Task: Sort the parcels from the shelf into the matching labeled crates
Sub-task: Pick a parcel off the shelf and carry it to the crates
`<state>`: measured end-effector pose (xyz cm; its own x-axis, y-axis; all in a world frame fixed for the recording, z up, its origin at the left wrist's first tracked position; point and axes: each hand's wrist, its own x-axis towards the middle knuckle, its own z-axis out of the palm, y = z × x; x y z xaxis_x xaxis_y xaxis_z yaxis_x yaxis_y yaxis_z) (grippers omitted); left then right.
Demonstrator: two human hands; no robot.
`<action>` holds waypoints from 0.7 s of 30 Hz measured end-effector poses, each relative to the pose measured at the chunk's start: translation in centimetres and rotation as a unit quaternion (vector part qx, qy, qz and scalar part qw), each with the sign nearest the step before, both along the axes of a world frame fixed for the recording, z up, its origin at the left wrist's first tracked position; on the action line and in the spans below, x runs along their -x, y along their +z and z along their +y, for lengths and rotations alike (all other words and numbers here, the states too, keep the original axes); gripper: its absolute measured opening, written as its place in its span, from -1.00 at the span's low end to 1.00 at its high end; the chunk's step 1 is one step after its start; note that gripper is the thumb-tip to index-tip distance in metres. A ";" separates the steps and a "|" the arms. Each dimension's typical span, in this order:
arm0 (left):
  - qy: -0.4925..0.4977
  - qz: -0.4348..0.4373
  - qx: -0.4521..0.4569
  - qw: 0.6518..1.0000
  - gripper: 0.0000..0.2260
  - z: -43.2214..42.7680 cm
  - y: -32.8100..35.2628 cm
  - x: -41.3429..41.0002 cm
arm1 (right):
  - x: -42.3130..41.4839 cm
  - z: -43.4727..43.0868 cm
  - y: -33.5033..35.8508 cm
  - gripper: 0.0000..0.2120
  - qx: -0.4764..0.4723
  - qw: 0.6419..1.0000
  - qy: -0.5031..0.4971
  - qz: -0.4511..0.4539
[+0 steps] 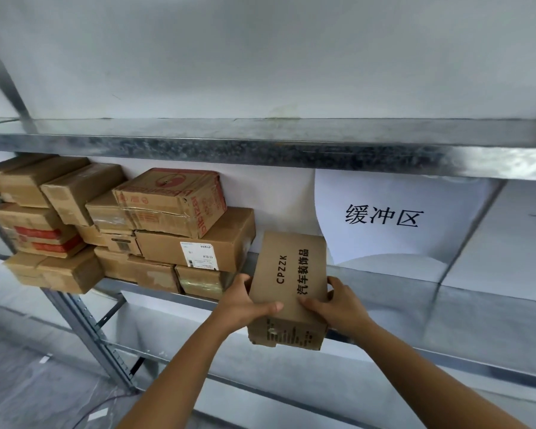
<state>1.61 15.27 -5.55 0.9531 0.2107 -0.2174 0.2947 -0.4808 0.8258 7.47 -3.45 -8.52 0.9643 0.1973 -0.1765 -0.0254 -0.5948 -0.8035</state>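
Held parcel: one plain brown carton [291, 274] printed "CPZZK" and a line of Chinese characters. It sits at the front lip of the middle shelf [446, 286] with its near end hanging past the edge. Whether the far end rests on the deck cannot be told.
Left hand: the left hand [245, 301] grips the carton's left side. The thumb lies flat on the top face and the other fingers wrap round the side wall, tips out of sight.
Right hand: the right hand [341, 305] takes a mirror grip on the right side, thumb on top, fingers curled round the edge.
Handling (judgement): stiff corrugated board, dry, not slippery, probably light to moderate in weight. The near bottom corner looks torn, so it is best held by the long sides with support beneath, not by the flaps.
Count, held: one.
Count, stacked parcels: about ten cartons [174, 230] in three rough layers at the left of the same shelf, just beside the held one. More may be hidden behind.
Count, signs: one white sheet [381, 218] reading "缓冲区".
Count, crates: none in view.
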 end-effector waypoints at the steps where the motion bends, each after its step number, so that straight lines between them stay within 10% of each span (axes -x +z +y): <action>1: -0.015 -0.006 -0.003 1.000 -0.28 -0.3 0.5 0.4 | 0.5 -0.4 0.6 -0.24 -0.006 1.000 0.004 -0.003; 10: -0.130 -0.015 -0.029 0.991 -0.04 -3.9 1.5 1.7 | 5.7 -5.7 4.8 -0.52 -0.105 0.994 -0.022 0.002; 21: -0.167 -0.054 0.103 0.979 -0.39 -12.6 3.3 5.0 | 11.0 -15.7 6.6 -0.61 -0.230 0.969 -0.080 0.036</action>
<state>-3.41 2.71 -2.21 0.9812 -0.1547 -0.1158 0.0541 -0.3554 0.9332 -3.51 -19.14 -1.89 0.9776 0.1201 -0.1730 -0.1531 -0.1588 -0.9754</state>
